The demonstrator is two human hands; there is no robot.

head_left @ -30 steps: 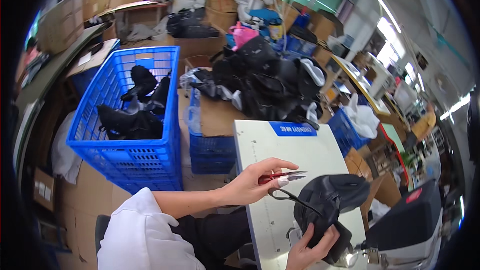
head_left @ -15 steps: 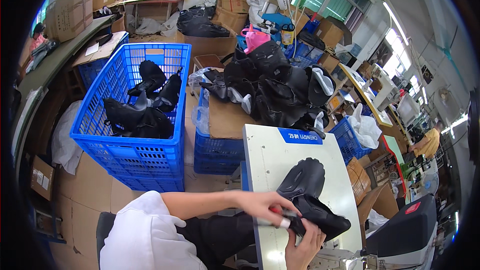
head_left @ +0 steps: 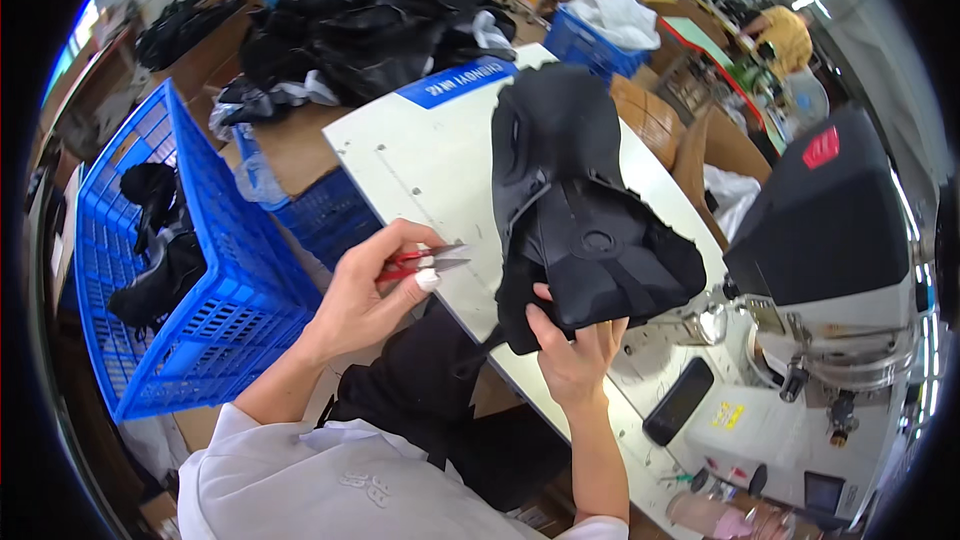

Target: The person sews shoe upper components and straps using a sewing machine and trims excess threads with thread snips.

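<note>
In my left hand I hold small red-handled thread snips, their blades apart and pointing right. A white cover wraps the tip of that thumb. My right hand grips the near edge of a black padded sewn piece. This piece has a rounded far end, raised panels and a round embossed mark. It is held up over the white sewing machine table, and some of my right fingers are hidden beneath it. A gap separates the snips from the black piece.
The sewing machine's dark head stands at the right, with a phone nearby. At the left a blue crate holds black pieces. More black pieces are heaped beyond the table. A person in yellow is far right.
My hands have come apart; the left has drawn back leftward with the snips. My right hand has lifted and turned the black piece. The whole view has swung to the right.
</note>
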